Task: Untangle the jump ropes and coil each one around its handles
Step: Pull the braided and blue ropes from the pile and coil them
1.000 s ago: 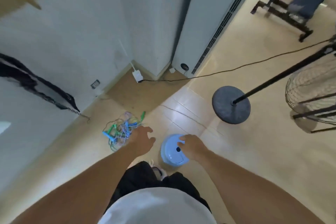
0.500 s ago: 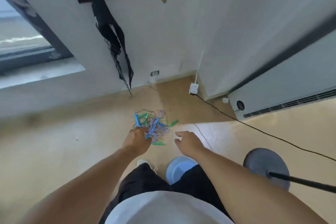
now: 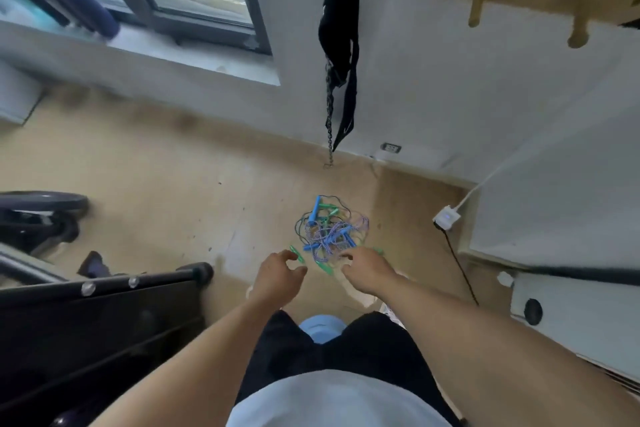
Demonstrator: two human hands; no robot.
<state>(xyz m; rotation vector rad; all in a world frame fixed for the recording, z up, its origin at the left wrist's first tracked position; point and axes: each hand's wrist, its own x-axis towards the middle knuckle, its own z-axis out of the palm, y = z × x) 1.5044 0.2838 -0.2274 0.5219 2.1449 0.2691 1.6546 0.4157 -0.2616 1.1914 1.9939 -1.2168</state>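
Barely begun — jump ropes (image 3: 329, 230) one knotted heap on the floor (image 3: 156, 184), nothing coiled, left hand (image 3: 278, 272) and right hand (image 3: 369, 269) loosely spread, empty, near its edge.

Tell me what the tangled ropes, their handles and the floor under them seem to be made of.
Tangled blue-and-white jump ropes: probably braided cord, judging by the twisted two-tone pattern; some strands look like thin dark cord. Blue and green handles: likely moulded plastic, bright solid colour, smooth. Beige floor: smooth matte sheet or tile, scuffed; the exact material is unclear.
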